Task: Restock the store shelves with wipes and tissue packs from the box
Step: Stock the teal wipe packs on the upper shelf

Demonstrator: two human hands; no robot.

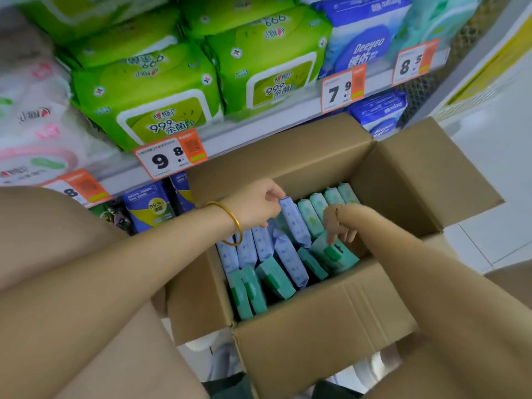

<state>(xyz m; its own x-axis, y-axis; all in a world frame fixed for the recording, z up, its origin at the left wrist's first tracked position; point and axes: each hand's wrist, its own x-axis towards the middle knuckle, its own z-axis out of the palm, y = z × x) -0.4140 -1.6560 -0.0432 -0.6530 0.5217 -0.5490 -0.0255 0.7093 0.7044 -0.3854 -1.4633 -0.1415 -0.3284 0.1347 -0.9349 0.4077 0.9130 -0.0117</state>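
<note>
An open cardboard box (316, 321) stands below the shelf, filled with several light blue and teal wipe packs on edge. My left hand (254, 205), with a gold bangle on the wrist, pinches the top end of a light blue pack (295, 223) that sticks up above the others. My right hand (338, 224) reaches down into the box with its fingers resting on a teal pack (334, 253); the grip is unclear. More teal packs (325, 201) line the far row.
The shelf (259, 128) above holds green wipe packs (149, 93), blue Deeyeo packs (362, 38) and pink-white packs (31, 128), with price tags on its edge. Dark blue packs (149, 205) sit on the lower shelf behind the box. White floor (495, 168) lies to the right.
</note>
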